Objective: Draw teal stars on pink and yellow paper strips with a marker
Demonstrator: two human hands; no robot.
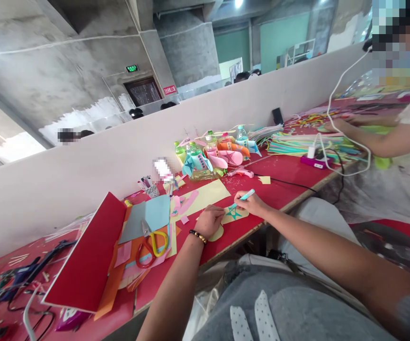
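Observation:
My right hand [251, 204] is closed around a light-blue marker pen [248, 194], its lower end close to a teal star. The star is on a pale yellow paper cutout [242, 214] with rounded ends, lying near the table's front edge. My left hand [211, 221], with a beaded bracelet at the wrist, has its fingers bent and pressed onto the cutout's left part. A rounded yellow piece shows below that hand. Left of it lie scissors [151, 246] with one red and one yellow handle, on coloured paper sheets and scraps.
Decorated plastic bottles [210, 151] with paper fins stand behind my hands, beside a pink glue gun [241, 173]. A red board [87, 255] leans at left. A power strip [315, 162] and cables lie right, near a co-worker's arm [378, 137]. A white partition [120, 161] runs behind.

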